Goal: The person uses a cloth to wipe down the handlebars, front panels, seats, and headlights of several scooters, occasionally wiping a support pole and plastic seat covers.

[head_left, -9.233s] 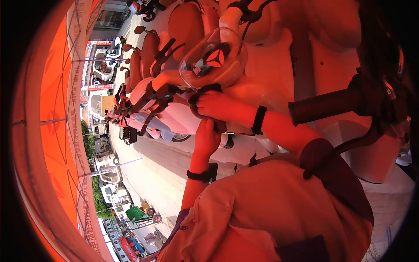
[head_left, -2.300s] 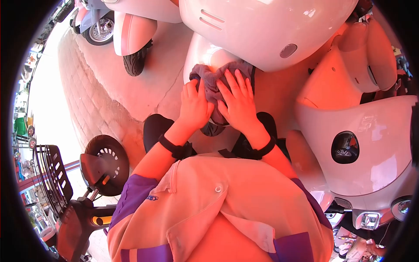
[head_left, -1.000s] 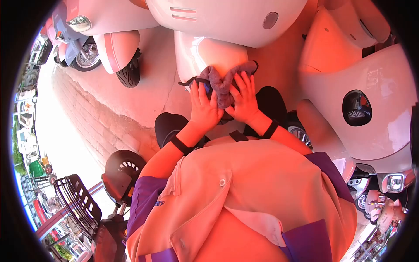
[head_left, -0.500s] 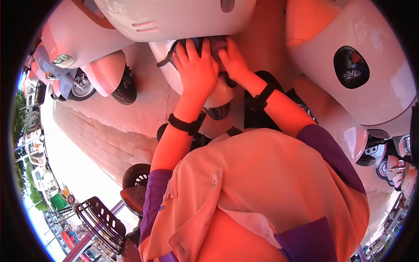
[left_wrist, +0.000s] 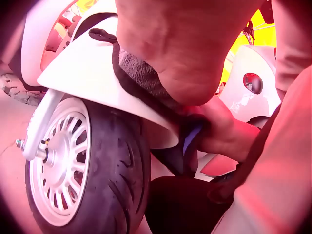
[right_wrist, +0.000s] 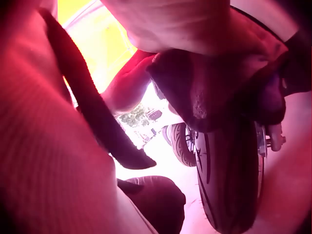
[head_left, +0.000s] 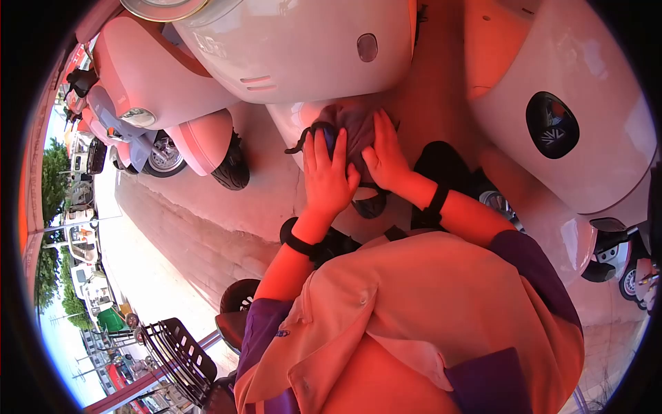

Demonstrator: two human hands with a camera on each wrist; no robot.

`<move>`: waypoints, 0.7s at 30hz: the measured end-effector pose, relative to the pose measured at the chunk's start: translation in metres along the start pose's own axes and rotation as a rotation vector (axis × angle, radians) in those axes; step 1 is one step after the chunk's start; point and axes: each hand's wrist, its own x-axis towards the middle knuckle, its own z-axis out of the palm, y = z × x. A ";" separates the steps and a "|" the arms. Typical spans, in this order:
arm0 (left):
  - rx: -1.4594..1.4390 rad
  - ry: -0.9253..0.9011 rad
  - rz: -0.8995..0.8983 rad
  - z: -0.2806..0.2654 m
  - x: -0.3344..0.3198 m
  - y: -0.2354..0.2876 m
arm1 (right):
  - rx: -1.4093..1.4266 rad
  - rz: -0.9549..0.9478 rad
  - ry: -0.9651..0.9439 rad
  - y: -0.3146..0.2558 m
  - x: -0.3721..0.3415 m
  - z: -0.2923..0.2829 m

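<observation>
A dark cloth [head_left: 353,131] lies draped over the white front fender [head_left: 281,119] of a scooter. Fingers fairly straight, the left hand [head_left: 327,181] rests on the cloth's left part, beside a blue patch. The right hand [head_left: 387,162] lies against its right side, fingers extended. In the left wrist view the cloth [left_wrist: 139,70] hangs over the fender [left_wrist: 97,73] edge above the tyre [left_wrist: 122,170], under the left hand [left_wrist: 170,44]. The right wrist view shows the cloth [right_wrist: 209,92] below the right hand [right_wrist: 185,24]; its fingertips are hidden there.
The scooter's white front body [head_left: 296,58] overhangs the fender. A pink scooter [head_left: 148,65] stands at the left and another white one [head_left: 596,138] at the right. A black wire basket [head_left: 181,359] is at lower left. The person's knees flank the wheel.
From the handlebar area, the hands have come to the front fender. Since half a second ago, both hands and the cloth have moved from under the body towards the fender's front end; the right fingers have straightened.
</observation>
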 end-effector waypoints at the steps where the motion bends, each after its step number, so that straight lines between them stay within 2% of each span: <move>1: -0.040 0.094 -0.025 0.004 0.013 -0.008 | 0.030 0.015 -0.031 -0.008 0.029 -0.010; 3: -0.081 0.163 -0.167 0.008 0.032 -0.017 | 0.048 0.042 -0.080 -0.001 0.061 -0.009; 6: -0.064 0.171 -0.238 0.015 0.035 -0.013 | 0.078 0.107 -0.138 0.009 0.078 -0.005; 9: -0.008 0.109 -0.175 0.018 0.006 0.008 | -0.145 -0.066 -0.038 -0.013 0.036 -0.007; 11: -0.049 0.129 -0.167 0.035 -0.039 0.005 | -0.275 -0.153 -0.111 -0.032 0.007 -0.011; 13: -0.156 0.127 -0.159 0.040 -0.042 0.001 | -0.340 -0.293 -0.146 -0.042 0.001 -0.012; 15: -0.325 0.089 -0.144 0.024 -0.039 -0.013 | -0.380 -0.391 -0.195 -0.048 0.014 -0.009; 16: -0.303 0.109 -0.122 0.015 -0.029 -0.018 | -0.388 -0.421 -0.226 -0.055 0.028 -0.007; 19: -0.502 0.236 -0.190 0.027 -0.016 -0.055 | -0.436 -0.528 -0.262 -0.069 0.070 0.011; 21: -0.533 0.302 -0.291 0.043 -0.008 -0.084 | -0.468 -0.601 -0.293 -0.067 0.084 0.029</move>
